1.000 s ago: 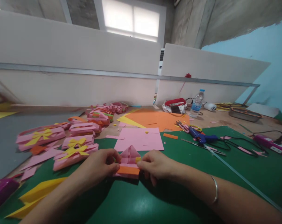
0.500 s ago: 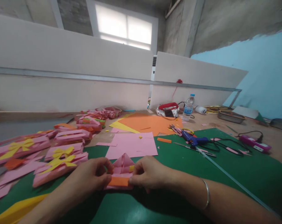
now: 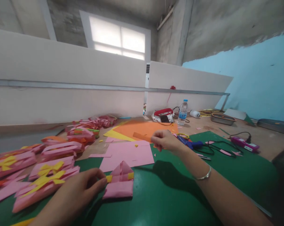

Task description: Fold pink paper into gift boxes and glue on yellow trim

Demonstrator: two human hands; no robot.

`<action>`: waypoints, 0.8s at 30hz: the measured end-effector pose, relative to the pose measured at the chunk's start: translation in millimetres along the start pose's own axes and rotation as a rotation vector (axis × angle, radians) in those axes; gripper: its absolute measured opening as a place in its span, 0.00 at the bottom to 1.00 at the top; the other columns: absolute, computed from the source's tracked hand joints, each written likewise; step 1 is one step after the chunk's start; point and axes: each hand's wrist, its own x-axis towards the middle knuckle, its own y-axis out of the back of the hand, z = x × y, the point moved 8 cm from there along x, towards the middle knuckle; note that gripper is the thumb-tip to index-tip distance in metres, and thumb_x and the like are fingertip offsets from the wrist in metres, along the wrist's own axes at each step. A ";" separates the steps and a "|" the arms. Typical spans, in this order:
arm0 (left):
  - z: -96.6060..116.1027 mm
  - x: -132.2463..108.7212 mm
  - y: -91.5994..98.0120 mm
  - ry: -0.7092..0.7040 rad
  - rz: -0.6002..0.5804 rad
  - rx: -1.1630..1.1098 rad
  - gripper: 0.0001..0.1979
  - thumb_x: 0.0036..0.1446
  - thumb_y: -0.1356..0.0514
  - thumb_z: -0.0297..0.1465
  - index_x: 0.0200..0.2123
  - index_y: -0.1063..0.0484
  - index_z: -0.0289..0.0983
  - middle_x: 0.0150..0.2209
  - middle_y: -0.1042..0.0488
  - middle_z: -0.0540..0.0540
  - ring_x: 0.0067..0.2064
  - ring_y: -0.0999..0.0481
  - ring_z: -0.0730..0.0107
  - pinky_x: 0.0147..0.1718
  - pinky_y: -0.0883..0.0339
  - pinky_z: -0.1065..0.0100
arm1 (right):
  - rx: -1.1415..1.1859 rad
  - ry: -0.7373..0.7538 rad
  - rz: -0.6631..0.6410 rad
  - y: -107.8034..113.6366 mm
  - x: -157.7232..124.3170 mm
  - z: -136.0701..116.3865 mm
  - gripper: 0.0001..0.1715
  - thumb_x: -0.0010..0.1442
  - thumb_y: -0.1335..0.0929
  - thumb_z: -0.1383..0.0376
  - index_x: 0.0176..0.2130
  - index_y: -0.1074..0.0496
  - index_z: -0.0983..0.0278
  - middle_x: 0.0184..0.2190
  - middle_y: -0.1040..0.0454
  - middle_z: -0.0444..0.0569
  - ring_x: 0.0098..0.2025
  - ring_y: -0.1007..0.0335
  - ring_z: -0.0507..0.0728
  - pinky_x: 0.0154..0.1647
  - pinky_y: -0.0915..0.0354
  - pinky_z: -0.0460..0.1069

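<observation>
A folded pink paper piece (image 3: 119,190) with a pointed top and yellow tabs at both sides lies on the green mat. My left hand (image 3: 91,185) is at its left edge, thumb and forefinger pinched by the yellow tab. Raised above the mat to the right, my right hand (image 3: 164,140) grips one end of an orange paper strip (image 3: 142,137), which points left over the paper sheets. The strip is slightly blurred.
A pink sheet (image 3: 128,155) and orange sheet (image 3: 144,127) lie ahead. Pink paper bags with yellow bows (image 3: 50,168) crowd the left. To the right are a blue glue gun (image 3: 191,143), a purple power strip (image 3: 245,143) with cords, and a water bottle (image 3: 182,112).
My right hand has lifted up and forward with the orange strip, off the folded pink paper. My left hand stays at the paper's left edge. The camera view has shifted slightly.
</observation>
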 end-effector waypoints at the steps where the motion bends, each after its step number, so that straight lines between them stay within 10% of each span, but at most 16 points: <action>1: 1.0 -0.7 -1.0 0.003 -0.017 0.027 0.15 0.52 0.48 0.43 0.25 0.30 0.39 0.24 0.24 0.47 0.30 0.25 0.59 0.24 0.40 0.67 | -0.031 -0.014 0.002 8.0 1.8 5.2 0.09 0.57 0.40 0.67 0.26 0.37 0.67 0.18 0.37 0.39 0.16 0.40 0.44 0.17 0.44 0.38; 11: 5.3 -0.3 -5.2 -0.020 -0.040 0.205 0.16 0.54 0.52 0.42 0.28 0.30 0.40 0.28 0.24 0.46 0.32 0.26 0.58 0.29 0.40 0.64 | -0.604 -0.149 -0.002 42.2 2.4 50.0 0.15 0.55 0.35 0.63 0.27 0.26 0.72 0.25 0.26 0.57 0.31 0.30 0.57 0.30 0.40 0.47; 15: 3.8 2.4 -10.0 -0.054 -0.028 0.215 0.18 0.54 0.53 0.43 0.31 0.29 0.39 0.29 0.24 0.44 0.32 0.26 0.57 0.30 0.40 0.62 | -0.720 0.004 -0.113 14.4 6.6 36.7 0.20 0.49 0.29 0.59 0.44 0.26 0.62 0.45 0.29 0.52 0.46 0.34 0.57 0.44 0.42 0.45; 19: -2.2 4.1 -16.3 -0.131 -0.003 0.177 0.19 0.49 0.47 0.43 0.40 0.27 0.41 0.37 0.25 0.42 0.38 0.27 0.54 0.37 0.37 0.59 | -0.817 0.028 -0.255 -7.0 8.6 39.5 0.18 0.46 0.26 0.59 0.40 0.25 0.54 0.44 0.28 0.43 0.44 0.33 0.52 0.43 0.41 0.42; 24: 2.9 -4.4 -32.0 -0.283 -0.010 0.209 0.23 0.37 0.39 0.35 0.42 0.26 0.51 0.48 0.31 0.45 0.50 0.32 0.49 0.47 0.40 0.58 | -1.047 -0.226 -0.057 33.2 10.9 65.4 0.14 0.61 0.35 0.62 0.45 0.31 0.66 0.45 0.31 0.52 0.44 0.33 0.57 0.45 0.35 0.54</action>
